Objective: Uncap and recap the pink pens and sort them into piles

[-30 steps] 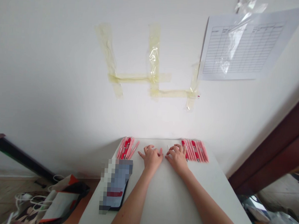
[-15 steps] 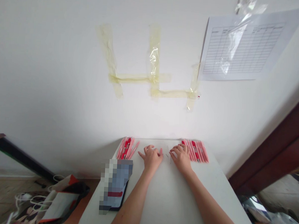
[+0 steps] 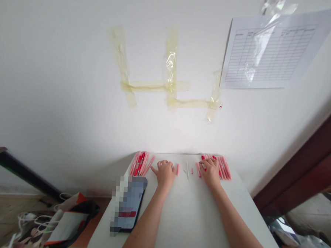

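Note:
My left hand [image 3: 165, 173] rests palm down on the white table, fingers spread and holding nothing. Just right of its thumb lies a pink pen barrel [image 3: 178, 169]. Between my hands are a thin white pen refill [image 3: 187, 171], a tiny spring-like piece [image 3: 184, 172] and a short pink pen part [image 3: 192, 171]. My right hand [image 3: 210, 173] is over the left end of the right-hand row of pens [image 3: 225, 168], its fingers apart and partly covering some of them. A pink pen piece [image 3: 198, 170] lies at its left edge; whether the fingertips touch it I cannot tell.
Another group of pink and red pens [image 3: 139, 164] lies at the table's back left. A phone [image 3: 129, 207], partly blurred out, is on the left side of the white table [image 3: 188, 221]. The wall [image 3: 165, 131] stands directly behind. Bags and cables [image 3: 66, 222] are on the floor at left.
My right hand has moved right, from beside the refill to over the pen row. My left hand has shifted slightly left, away from the pink barrel. The short pink part now shows.

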### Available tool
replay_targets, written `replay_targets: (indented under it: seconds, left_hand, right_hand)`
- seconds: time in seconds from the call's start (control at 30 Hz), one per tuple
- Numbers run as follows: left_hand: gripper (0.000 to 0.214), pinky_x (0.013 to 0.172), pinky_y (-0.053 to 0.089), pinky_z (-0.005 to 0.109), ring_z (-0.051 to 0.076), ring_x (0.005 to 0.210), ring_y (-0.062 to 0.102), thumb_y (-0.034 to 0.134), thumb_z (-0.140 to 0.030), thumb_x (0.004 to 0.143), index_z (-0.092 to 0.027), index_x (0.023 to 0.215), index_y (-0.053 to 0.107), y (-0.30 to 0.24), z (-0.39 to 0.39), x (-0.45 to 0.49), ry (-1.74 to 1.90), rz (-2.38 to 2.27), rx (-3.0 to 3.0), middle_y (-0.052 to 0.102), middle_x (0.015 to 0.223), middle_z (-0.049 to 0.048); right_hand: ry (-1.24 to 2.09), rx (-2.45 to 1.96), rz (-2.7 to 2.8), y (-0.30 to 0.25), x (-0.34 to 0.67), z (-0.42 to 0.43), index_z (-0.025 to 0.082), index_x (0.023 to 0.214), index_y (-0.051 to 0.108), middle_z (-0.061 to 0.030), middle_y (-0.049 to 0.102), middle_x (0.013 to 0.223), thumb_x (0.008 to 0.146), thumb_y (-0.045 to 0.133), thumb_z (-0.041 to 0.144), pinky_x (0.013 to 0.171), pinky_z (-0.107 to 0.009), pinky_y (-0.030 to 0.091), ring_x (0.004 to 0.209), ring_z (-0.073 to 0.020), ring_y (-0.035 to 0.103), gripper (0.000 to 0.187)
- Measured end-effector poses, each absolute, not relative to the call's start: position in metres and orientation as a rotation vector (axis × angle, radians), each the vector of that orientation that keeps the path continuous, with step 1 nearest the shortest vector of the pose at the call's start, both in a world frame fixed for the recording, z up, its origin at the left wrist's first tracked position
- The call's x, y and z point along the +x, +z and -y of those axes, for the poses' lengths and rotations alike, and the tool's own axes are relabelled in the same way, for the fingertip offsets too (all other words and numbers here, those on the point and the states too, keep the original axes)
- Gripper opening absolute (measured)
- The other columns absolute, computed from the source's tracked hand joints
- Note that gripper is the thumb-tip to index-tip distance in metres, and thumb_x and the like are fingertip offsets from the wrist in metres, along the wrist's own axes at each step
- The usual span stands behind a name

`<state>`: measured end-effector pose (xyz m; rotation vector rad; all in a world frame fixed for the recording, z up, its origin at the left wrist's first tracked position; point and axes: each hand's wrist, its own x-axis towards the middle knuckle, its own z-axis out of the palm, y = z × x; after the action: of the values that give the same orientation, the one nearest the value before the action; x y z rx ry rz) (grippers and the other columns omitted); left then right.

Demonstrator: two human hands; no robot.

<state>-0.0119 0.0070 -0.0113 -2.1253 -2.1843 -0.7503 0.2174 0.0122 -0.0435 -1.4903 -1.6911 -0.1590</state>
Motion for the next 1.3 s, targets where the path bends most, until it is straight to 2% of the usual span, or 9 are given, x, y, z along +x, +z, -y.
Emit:
replay_targets:
  seconds: [0.33, 0.57, 0.73, 0.93, 1.07, 1.3]
  left_hand:
    - [0.015, 0.105, 0.016, 0.076, 0.030, 0.114, 0.049, 0.057, -0.029, 0.086, -0.026, 0.091, 0.071, -0.012, -0.007, -0.014, -0.738, 2.166, -2.121, 0.066, 0.111, 0.0050]
    - [0.021, 0.114, 0.024, 0.061, 0.023, 0.117, 0.051, 0.055, -0.030, 0.090, -0.029, 0.106, 0.069, -0.005, -0.004, -0.005, -0.925, 1.994, -2.268, 0.065, 0.115, 0.0048]
    - [0.008, 0.116, 0.012, 0.068, 0.024, 0.121, 0.047, 0.065, -0.026, 0.084, -0.030, 0.086, 0.072, -0.008, 0.005, 0.011, -0.889, 1.914, -2.418, 0.064, 0.115, 0.0013]
    - [0.019, 0.114, 0.005, 0.072, 0.026, 0.123, 0.043, 0.069, -0.029, 0.081, -0.037, 0.098, 0.074, -0.009, 0.009, 0.015, -0.806, 1.931, -2.426, 0.062, 0.119, 0.0021]
    - [0.014, 0.113, 0.003, 0.075, 0.026, 0.124, 0.041, 0.069, -0.028, 0.082, -0.038, 0.089, 0.075, -0.008, 0.008, 0.015, -0.756, 1.934, -2.450, 0.062, 0.119, -0.0003]
    - [0.014, 0.114, 0.001, 0.073, 0.025, 0.126, 0.041, 0.063, -0.026, 0.087, -0.033, 0.084, 0.074, -0.008, 0.007, 0.016, -0.724, 1.966, -2.474, 0.062, 0.123, 0.0003]
  right_hand:
    - [-0.149, -1.478, 1.696, -0.048, 0.218, -0.014, 0.023, 0.092, 0.071, -0.0081, 0.069, 0.098, 0.090, 0.051, 0.030, 0.097, -0.049, 0.035, 0.109, -0.0297, 0.045, 0.021]
    - [-0.163, -1.449, 1.705, -0.049, 0.217, -0.015, 0.023, 0.093, 0.070, -0.0075, 0.069, 0.098, 0.090, 0.052, 0.027, 0.097, -0.047, 0.037, 0.108, -0.0280, 0.046, 0.019]
    - [-0.175, -1.441, 1.718, -0.049, 0.217, -0.014, 0.023, 0.094, 0.071, -0.0076, 0.068, 0.098, 0.090, 0.053, 0.027, 0.095, -0.046, 0.038, 0.107, -0.0281, 0.047, 0.018]
    - [-0.159, -1.460, 1.724, -0.049, 0.216, -0.015, 0.024, 0.093, 0.071, -0.0082, 0.068, 0.097, 0.091, 0.051, 0.028, 0.095, -0.047, 0.038, 0.108, -0.0286, 0.047, 0.020]
    - [-0.149, -1.475, 1.735, -0.047, 0.216, -0.014, 0.024, 0.094, 0.072, -0.0084, 0.067, 0.098, 0.090, 0.051, 0.028, 0.096, -0.047, 0.038, 0.109, -0.0290, 0.047, 0.022]
    - [-0.143, -1.499, 1.808, -0.039, 0.205, -0.008, 0.026, 0.096, 0.072, -0.0077, 0.066, 0.103, 0.091, 0.052, 0.031, 0.101, -0.050, 0.034, 0.110, -0.0286, 0.047, 0.021]
